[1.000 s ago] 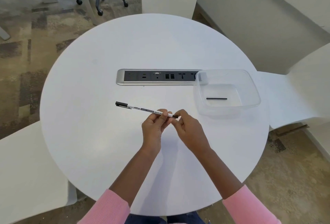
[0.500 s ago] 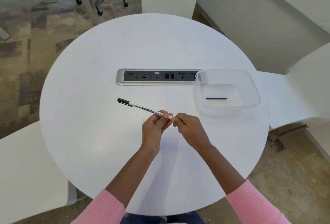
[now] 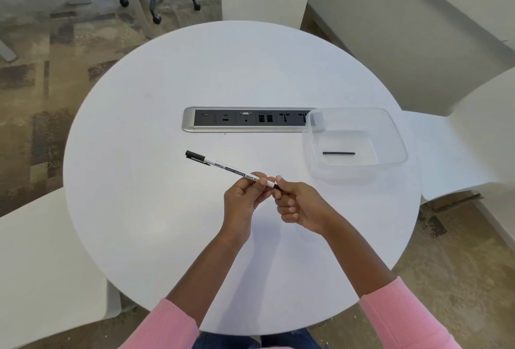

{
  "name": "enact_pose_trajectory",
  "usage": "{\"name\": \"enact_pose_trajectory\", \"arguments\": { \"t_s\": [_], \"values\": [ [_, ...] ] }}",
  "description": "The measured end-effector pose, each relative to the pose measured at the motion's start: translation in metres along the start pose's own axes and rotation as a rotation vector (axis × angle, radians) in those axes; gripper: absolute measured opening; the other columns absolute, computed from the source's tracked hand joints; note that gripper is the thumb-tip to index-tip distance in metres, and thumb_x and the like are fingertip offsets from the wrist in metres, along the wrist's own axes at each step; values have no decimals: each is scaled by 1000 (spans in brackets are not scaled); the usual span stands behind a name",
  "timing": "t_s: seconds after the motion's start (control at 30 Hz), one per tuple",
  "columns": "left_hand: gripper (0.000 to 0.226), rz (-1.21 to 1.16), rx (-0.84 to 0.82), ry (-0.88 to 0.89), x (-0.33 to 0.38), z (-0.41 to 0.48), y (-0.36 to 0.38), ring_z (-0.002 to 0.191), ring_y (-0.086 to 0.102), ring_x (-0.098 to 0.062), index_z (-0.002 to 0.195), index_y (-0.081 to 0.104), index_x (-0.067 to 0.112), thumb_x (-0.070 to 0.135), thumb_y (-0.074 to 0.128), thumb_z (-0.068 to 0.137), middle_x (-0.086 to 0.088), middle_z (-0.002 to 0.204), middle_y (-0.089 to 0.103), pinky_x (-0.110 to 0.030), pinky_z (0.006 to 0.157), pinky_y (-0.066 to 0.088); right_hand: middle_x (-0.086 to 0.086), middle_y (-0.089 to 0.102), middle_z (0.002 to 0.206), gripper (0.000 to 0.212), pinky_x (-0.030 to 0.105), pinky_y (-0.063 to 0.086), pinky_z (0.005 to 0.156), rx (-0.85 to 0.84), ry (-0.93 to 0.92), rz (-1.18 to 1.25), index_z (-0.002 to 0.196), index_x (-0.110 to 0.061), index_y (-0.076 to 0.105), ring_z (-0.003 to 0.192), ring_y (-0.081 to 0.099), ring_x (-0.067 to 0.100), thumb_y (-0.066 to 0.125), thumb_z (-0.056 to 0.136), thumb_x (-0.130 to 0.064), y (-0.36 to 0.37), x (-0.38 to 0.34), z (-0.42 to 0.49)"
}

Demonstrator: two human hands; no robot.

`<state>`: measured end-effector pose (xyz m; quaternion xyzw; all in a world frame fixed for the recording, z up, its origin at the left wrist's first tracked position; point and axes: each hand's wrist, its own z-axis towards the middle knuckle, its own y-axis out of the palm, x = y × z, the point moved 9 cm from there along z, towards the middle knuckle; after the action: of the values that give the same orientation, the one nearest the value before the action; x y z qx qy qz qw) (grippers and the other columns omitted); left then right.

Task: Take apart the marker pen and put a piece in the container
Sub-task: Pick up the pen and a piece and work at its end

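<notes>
Marker pen (image 3: 228,169) tilted up since earlier, both hands pinching it; one black piece (image 3: 338,153) in one container (image 3: 395,137).

Bright, even light; soft shadows; edges bowed.

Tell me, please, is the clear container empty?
Not empty: the container holds one thin black stick lying flat on its bottom.

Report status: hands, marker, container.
Left hand pinches marker barrel; right hand grips its dark end. Container holds one black stick. Nothing in the way.
</notes>
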<state>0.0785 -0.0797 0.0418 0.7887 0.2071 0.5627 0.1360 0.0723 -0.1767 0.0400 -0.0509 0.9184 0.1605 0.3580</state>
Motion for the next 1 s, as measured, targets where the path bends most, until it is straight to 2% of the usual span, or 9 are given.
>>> {"name": "enact_pose_trajectory", "arguments": {
  "t_s": [0.1,0.2,0.3,0.4,0.5,0.6,0.7,0.87,1.0],
  "values": [
    [18,-79,75,-16,-1,0,-5,63,65,-8,72,66,12,5,56,86,6,66,71,-16,68,54,-6,47,47,41,17,39,42,266,-272,-342,62,-17,54,42,43,8,38,95,-36,-8,-19,-6],
    [13,-187,125,-58,-7,-1,-9,68,68,-4,79,64,11,5,55,86,5,67,73,-14,67,54,-8,61,73,6,16,48,61,478,-592,-460,84,-20,58,65,57,-2,54,89,-21,-12,-35,-24],
    [13,-284,133,-76,-8,-2,-7,69,69,-4,82,62,10,4,52,88,5,67,73,-14,67,55,-6,64,87,17,5,46,69,543,-770,-452,91,-16,63,82,60,-6,60,82,-2,-11,-38,-35],
    [16,-352,146,-94,-9,-4,-2,67,69,-4,81,62,9,3,50,89,5,66,73,-13,63,54,-3,65,84,19,13,49,74,615,-881,-448,88,-10,66,82,63,5,59,80,5,-11,-43,-44],
    [16,-382,161,-90,-8,-7,2,65,68,-3,80,62,10,3,50,89,5,65,73,-13,62,54,-6,64,81,21,14,50,73,643,-974,-466,86,-10,67,78,61,5,58,79,7,-8,-49,-50],
    [16,-394,179,-81,-7,-9,4,63,68,-4,78,62,9,4,51,89,5,64,72,-14,62,55,-11,63,78,26,10,48,68,633,-949,-397,83,-14,67,72,60,4,56,79,9,-9,-50,-48],
    [14,-373,192,-66,-6,-10,3,62,67,-3,80,62,8,4,51,88,4,63,72,-14,62,55,-6,65,77,30,10,49,64,594,-848,-299,79,-20,65,66,60,2,55,79,9,-11,-44,-41],
    [15,-314,207,-43,-7,-13,-3,63,68,-4,78,61,9,1,53,87,4,63,73,-13,62,54,-3,69,76,20,16,51,60,506,-636,-230,75,-13,67,51,57,4,56,80,3,-13,-36,-26],
    [16,-240,222,-19,-5,-13,-6,65,69,-5,75,62,10,0,55,85,6,63,72,-13,63,54,4,68,76,16,14,51,54,391,-488,-94,76,-1,66,50,55,6,53,82,6,-12,-32,-19]
  ]
}}
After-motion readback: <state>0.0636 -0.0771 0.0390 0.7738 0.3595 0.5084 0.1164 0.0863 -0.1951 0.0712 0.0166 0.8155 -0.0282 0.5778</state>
